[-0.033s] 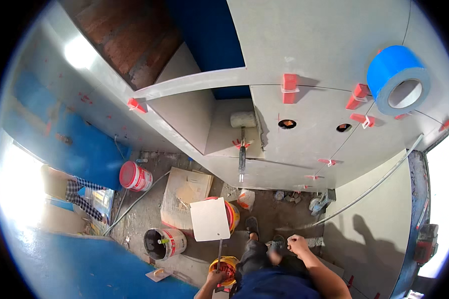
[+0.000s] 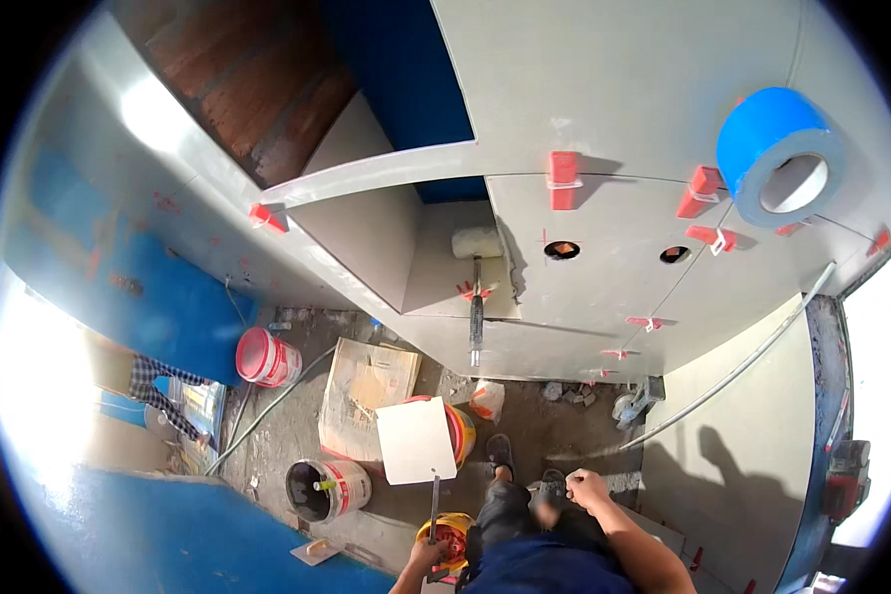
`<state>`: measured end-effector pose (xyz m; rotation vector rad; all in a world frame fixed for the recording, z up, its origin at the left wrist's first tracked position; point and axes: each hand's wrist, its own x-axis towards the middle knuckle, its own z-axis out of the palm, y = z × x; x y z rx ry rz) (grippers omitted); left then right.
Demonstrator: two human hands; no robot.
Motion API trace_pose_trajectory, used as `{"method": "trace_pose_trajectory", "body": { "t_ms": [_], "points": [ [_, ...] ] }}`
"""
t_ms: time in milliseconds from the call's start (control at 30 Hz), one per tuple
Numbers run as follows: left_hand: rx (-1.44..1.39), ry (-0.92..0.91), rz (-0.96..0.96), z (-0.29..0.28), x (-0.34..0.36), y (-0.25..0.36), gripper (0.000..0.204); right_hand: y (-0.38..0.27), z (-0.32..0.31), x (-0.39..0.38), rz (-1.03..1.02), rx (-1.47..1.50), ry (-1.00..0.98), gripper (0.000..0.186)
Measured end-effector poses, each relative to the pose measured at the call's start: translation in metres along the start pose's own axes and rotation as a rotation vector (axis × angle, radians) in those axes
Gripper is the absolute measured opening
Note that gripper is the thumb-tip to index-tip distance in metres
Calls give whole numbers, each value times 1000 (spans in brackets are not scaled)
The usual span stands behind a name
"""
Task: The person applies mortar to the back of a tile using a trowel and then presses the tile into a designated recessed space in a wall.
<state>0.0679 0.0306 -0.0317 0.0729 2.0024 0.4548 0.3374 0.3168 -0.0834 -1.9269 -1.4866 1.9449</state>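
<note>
My left hand is at the bottom centre, closed round the lower end of a thin grey metal strip. Beside it stands a yellow bucket with red pieces inside. Past the strip's upper end, a square white tile lies over a red and yellow bucket. My right hand is held out above the floor to the right of my legs, its fingers curled together. Whether anything small is in them I cannot make out.
Grey tiled panels carry red levelling wedges and a blue tape roll. A paint roller rests in the niche. A cardboard piece, a dark-filled bucket, a red-lidded bucket and a trowel stand or lie left.
The whole view has shifted slightly, with the wall and tape roll a little further left. Both my hands keep nearly the same places and finger positions.
</note>
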Motion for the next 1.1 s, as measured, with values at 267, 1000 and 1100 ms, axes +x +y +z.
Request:
{"method": "trace_pose_trajectory", "body": {
  "t_ms": [267,1000,1100],
  "points": [
    [54,3,35,-7,30,9,38,24,4,4,10,-11,17,13],
    [367,74,1380,79,-120,251,20,-116,0,-133,-719,-225,-61,38],
    [468,-73,1608,78,-120,253,30,-105,-25,-146,-774,-214,5,39]
  ]
}}
